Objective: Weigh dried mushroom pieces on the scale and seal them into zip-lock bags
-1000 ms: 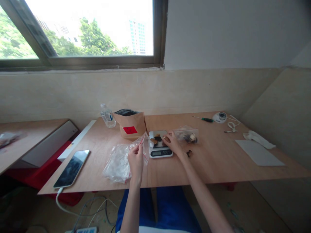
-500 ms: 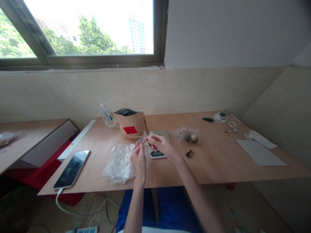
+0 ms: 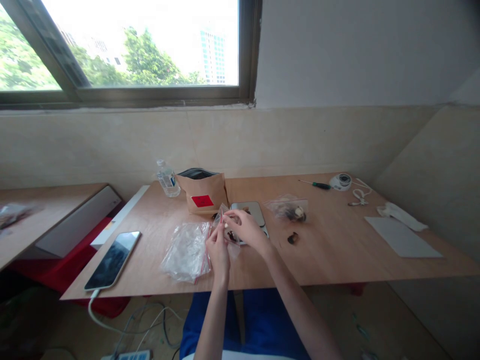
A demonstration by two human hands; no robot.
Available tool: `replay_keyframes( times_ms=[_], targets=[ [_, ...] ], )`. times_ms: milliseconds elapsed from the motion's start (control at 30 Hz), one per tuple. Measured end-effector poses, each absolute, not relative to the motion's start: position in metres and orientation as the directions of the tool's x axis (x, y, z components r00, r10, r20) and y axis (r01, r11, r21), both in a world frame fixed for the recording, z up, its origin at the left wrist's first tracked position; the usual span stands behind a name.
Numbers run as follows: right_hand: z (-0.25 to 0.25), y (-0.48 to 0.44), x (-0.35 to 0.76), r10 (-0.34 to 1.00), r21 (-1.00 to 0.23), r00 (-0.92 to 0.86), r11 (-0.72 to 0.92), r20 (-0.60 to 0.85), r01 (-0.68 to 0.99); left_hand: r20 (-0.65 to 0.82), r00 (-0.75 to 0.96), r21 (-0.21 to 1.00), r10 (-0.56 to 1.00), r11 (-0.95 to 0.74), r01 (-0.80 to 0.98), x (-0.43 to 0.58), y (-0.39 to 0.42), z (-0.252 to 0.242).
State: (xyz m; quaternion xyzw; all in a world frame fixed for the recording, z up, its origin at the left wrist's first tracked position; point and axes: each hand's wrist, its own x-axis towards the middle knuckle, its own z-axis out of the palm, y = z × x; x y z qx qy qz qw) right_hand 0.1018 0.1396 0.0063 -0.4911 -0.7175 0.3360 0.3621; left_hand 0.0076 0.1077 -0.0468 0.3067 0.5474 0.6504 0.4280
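Clear thin plastic zip bag with a red-lined mouth (image 3: 234, 248): it is held up in front of the near left part of the scale. From the largest thing down, a light-brown wooden bench (image 3: 330, 252) carries everything. An open brown paper pouch with a red label (image 3: 195, 190) stands behind, and a flat pile of clear plastic bags (image 3: 184, 254) lies to the left. The flat white scale with a silver plate (image 3: 256, 213) is partly hidden by the right hand (image 3: 246, 228). That hand's bent fingers meet the mouth; whether they grip a piece or the plastic, I cannot tell. The left hand (image 3: 218, 245) pinches the bag near its mouth.

The bag should handle as light, limp and slippery, apt to fold shut; its red-lined rim looks the best hold. The small dark pieces (image 3: 231, 235) showing through the film, seemingly inside, are probably light and brittle, best taken gently by their edges.
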Motion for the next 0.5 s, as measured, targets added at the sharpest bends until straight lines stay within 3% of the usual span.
replay_keyframes(
  times_ms=[133, 267, 367, 500],
  targets=[
    [0.005, 0.145, 0.109, 0.932, -0.852, -0.257, 0.343, 0.255, 0.397, -0.105, -0.465, 0.962, 0.879, -0.030, -0.273, 0.006, 0.108, -0.046],
    [-0.012, 0.165, 0.120, 0.929, -0.832, -0.084, 0.362, 0.362, 0.420, -0.124, -0.494, 0.954, 0.860, -0.033, -0.297, 0.003, 0.108, -0.043],
    [-0.037, 0.182, 0.129, 0.901, -0.703, -0.096, 0.394, 0.424, 0.592, -0.126, -0.497, 0.958, 0.858, -0.024, -0.285, -0.001, 0.109, -0.042],
    [-0.072, 0.196, 0.132, 0.918, -0.520, -0.260, 0.386, 0.300, 0.762, -0.128, -0.468, 0.963, 0.874, -0.003, -0.268, -0.003, 0.109, -0.043]
  ],
)
